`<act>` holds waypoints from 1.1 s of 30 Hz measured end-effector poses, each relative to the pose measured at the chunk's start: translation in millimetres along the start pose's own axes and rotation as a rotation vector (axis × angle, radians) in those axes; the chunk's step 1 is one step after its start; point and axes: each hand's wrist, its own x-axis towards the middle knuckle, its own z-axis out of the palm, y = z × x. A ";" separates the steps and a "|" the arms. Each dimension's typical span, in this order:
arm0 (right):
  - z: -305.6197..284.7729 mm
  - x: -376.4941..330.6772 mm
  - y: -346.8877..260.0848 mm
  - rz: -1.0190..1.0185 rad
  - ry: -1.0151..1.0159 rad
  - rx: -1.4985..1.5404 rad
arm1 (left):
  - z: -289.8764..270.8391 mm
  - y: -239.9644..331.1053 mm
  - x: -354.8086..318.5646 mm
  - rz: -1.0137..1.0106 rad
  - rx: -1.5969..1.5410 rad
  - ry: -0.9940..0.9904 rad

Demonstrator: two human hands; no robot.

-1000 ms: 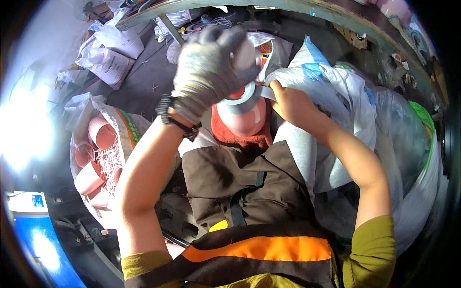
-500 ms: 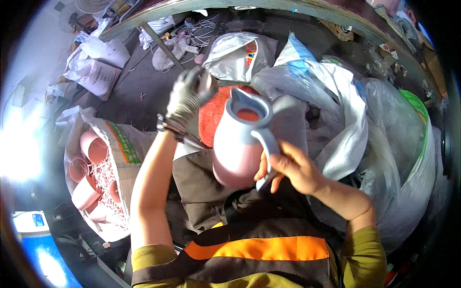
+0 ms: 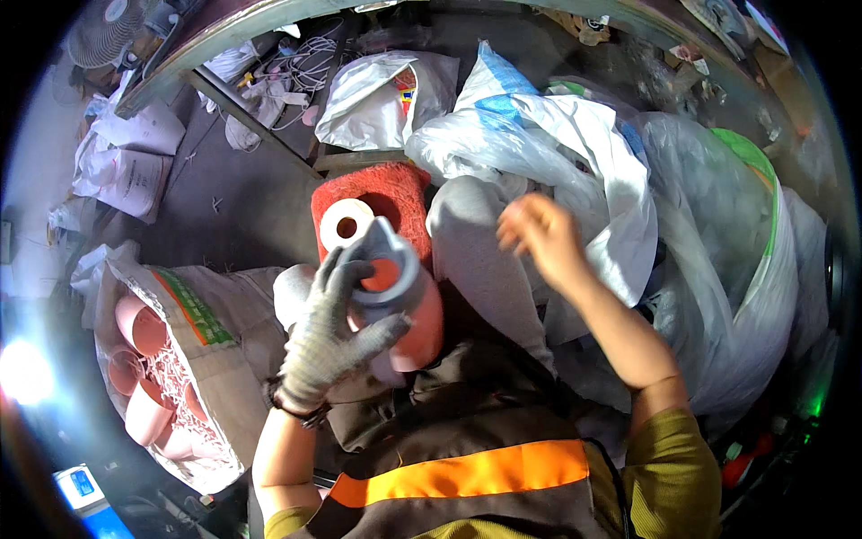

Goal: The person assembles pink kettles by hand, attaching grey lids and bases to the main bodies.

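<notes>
My gloved left hand (image 3: 328, 332) is wrapped over the neck of a pitcher (image 3: 422, 328), grey at the top and pink below, which rests tilted at my lap. Its spout points away from me, and a pink inside shows through the mouth. The handle is not visible. My bare right hand (image 3: 539, 234) is raised to the right of the pitcher, apart from it, its fingers loosely bent with nothing visible in them. Beyond the pitcher, a white roll with a brown core (image 3: 347, 223) lies on a red fuzzy cushioned surface (image 3: 400, 184).
At left stands an open sack (image 3: 229, 359) with several pink cylindrical pieces (image 3: 148, 413) and pink shreds. Crumpled white and clear plastic bags (image 3: 620, 225) crowd the right side. A metal frame bar (image 3: 256, 117) and white sacks (image 3: 126, 171) are farther off.
My right hand has let go of the pitcher's handle and lifted away. My left hand has come down onto the pitcher's neck. The pitcher has turned and shifted left; the white roll now shows.
</notes>
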 end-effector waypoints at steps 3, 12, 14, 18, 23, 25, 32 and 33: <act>-54.3 78.3 87.1 0.241 0.102 -0.902 | -0.8 0.9 -20.1 -0.182 -0.065 0.026; -58.1 175.6 214.5 0.365 0.478 -0.580 | -7.5 -1.8 -59.2 -0.658 -0.760 0.514; -76.8 160.0 216.0 0.295 0.451 -0.399 | -25.5 7.8 -48.4 -0.652 -0.658 0.421; -106.0 112.8 183.1 0.314 0.243 -0.101 | -29.9 14.7 -39.3 -0.511 -0.668 0.240; 4.2 -14.7 -33.2 -0.620 0.141 -0.528 | -13.1 13.6 -41.2 -0.413 -0.638 0.152; 26.7 -30.6 -68.0 -0.970 -0.166 -0.736 | -1.8 7.0 -45.7 -0.326 -0.598 0.124; 64.2 -38.3 -84.1 -0.811 -0.487 -0.605 | 6.7 16.1 -66.7 -0.199 -0.491 0.047; 72.4 -36.7 -83.7 -0.799 -0.538 -0.587 | 3.6 16.5 -68.4 -0.184 -0.432 0.050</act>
